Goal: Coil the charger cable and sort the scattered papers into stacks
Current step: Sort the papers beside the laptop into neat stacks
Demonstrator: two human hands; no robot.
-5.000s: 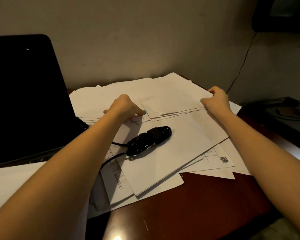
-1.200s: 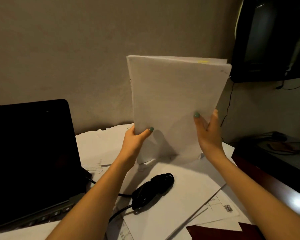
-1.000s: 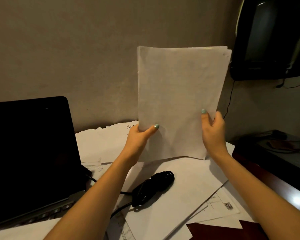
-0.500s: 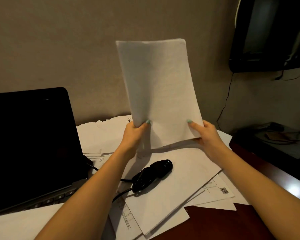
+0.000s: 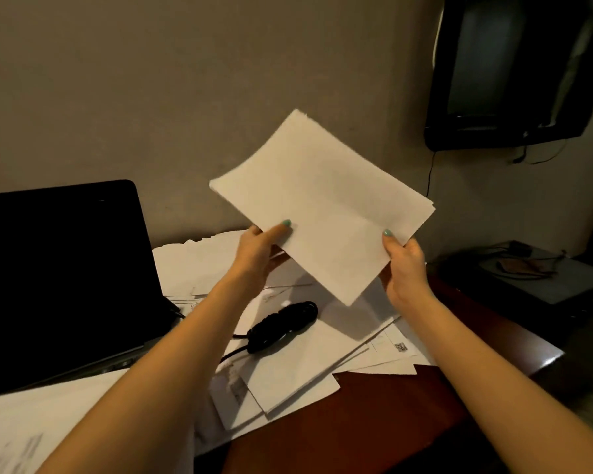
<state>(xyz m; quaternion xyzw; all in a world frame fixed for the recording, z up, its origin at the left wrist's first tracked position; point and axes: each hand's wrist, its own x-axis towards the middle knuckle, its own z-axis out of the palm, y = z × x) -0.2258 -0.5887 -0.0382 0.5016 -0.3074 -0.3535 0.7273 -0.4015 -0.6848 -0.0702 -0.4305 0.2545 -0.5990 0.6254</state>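
A stack of white sheets (image 5: pixel 326 203) hangs in the air above the desk, tilted with one corner pointing down. My left hand (image 5: pixel 259 246) pinches its lower left edge, thumb on top. My right hand (image 5: pixel 404 265) grips its lower right edge. Below them the coiled black charger cable (image 5: pixel 281 325) lies on loose papers (image 5: pixel 288 367) spread over the desk, its lead running left toward the laptop. More sheets (image 5: pixel 199 265) lie behind it by the wall.
An open black laptop (image 5: pixel 62 278) stands at the left with paper (image 5: pixel 31 432) in front of it. The dark red desk (image 5: pixel 374 422) shows at the bottom. A dark screen (image 5: pixel 514 66) hangs on the wall at upper right; a low grey surface (image 5: pixel 541 278) sits to the right.
Both hands lifted a stack off the desk and held it upright. Since half a second ago the stack has turned clockwise and tipped toward flat, now lying diagonally.
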